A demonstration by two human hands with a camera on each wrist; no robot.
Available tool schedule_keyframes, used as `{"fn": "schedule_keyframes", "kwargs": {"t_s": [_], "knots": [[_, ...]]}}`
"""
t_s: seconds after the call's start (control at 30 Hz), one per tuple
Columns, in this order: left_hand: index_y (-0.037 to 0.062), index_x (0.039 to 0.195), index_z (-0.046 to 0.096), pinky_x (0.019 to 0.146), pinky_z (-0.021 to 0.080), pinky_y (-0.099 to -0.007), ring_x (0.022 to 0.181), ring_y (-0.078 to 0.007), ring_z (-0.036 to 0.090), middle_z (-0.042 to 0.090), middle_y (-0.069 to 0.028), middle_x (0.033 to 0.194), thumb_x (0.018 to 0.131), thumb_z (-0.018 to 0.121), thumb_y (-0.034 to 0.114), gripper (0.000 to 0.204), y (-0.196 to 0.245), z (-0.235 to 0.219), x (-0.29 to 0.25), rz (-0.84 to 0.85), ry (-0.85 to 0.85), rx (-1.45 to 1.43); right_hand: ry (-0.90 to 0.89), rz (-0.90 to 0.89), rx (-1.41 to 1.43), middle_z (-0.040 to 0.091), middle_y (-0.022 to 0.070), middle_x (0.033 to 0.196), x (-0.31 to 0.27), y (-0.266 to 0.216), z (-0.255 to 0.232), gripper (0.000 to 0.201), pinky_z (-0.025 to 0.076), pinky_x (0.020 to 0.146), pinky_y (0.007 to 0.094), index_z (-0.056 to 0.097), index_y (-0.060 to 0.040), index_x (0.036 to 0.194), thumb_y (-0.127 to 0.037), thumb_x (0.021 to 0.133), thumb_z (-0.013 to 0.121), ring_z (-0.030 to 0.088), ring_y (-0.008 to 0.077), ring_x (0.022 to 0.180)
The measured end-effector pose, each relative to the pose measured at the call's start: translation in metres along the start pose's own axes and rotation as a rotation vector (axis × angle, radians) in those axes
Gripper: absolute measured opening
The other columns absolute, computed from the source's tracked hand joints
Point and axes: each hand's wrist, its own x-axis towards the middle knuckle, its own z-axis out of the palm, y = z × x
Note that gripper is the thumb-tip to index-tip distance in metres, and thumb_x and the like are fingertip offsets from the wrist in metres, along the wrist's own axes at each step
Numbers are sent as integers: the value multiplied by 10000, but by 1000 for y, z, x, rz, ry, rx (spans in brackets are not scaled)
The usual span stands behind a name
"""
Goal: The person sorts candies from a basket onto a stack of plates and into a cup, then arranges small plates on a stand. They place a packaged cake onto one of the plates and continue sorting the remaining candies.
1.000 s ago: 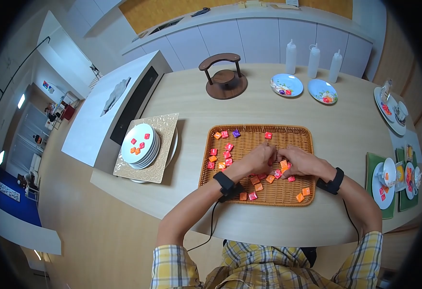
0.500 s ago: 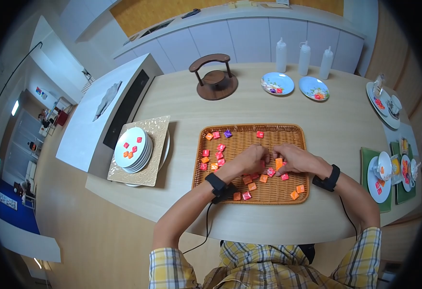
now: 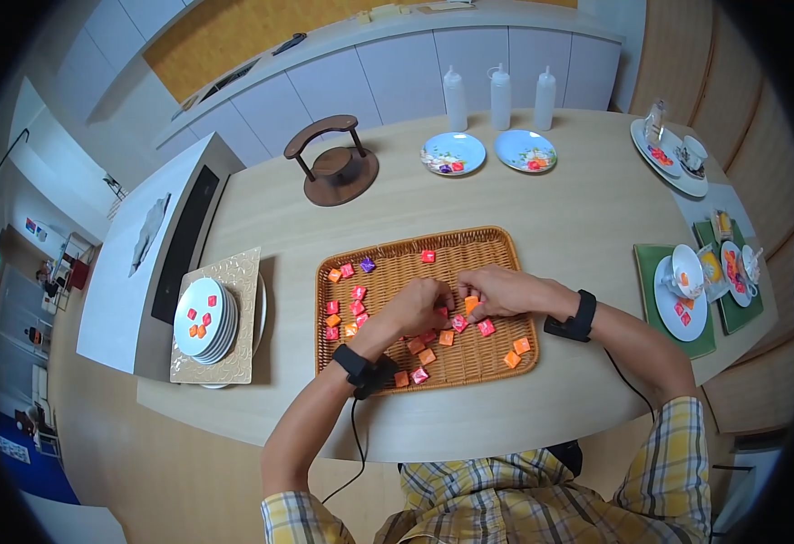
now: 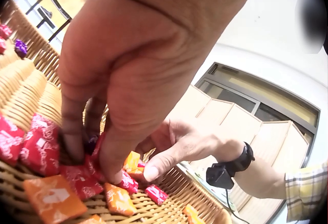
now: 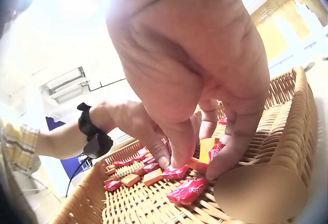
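A wicker tray [image 3: 506, 243] on the table holds several red, orange and pink wrapped candies and one purple candy [image 3: 368, 265]. Both hands meet over the tray's middle. My left hand [image 3: 438, 313] curls down into a cluster of red candies [image 4: 36, 149], and its thumb and finger [image 4: 110, 170] pinch one of them. My right hand [image 3: 469, 308] pinches an orange candy [image 5: 207, 149] between thumb and fingers, just above two red candies [image 5: 188, 190]. Each wrist wears a black band.
At the left, a stack of white plates [image 3: 202, 319] with a few candies on top sits on a cream mat [image 3: 233, 372]. A wooden stand [image 3: 333, 163], two blue plates [image 3: 452, 152] and three squeeze bottles [image 3: 499, 95] stand further back. Place settings [image 3: 682, 290] line the right edge.
Both hands have stayed close together over the middle of the tray, and their fingers have shifted only slightly among the candies. The head view has swung, so the tray now sits further left.
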Motion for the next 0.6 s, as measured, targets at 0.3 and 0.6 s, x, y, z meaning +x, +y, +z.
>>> {"fn": "schedule_keyframes", "kwargs": {"t_s": [0.3, 0.6], "knots": [[30, 915, 656, 672, 498, -322, 741, -209, 638, 672, -86, 808, 677, 791, 136, 293, 0, -1, 1, -13, -8, 1, -26, 140, 50, 608, 105, 763, 0, -3, -1, 360, 477, 636, 324, 532, 5, 994, -167, 781, 765, 593, 202, 712], [24, 985, 645, 695, 504, -309, 770, -187, 642, 672, -78, 840, 684, 784, 114, 344, 7, -10, 3, 10, 12, 3, 191, 26, -44, 632, 139, 843, -8, 7, -2, 341, 497, 675, 334, 572, 44, 1021, -141, 791, 742, 618, 230, 779]]}}
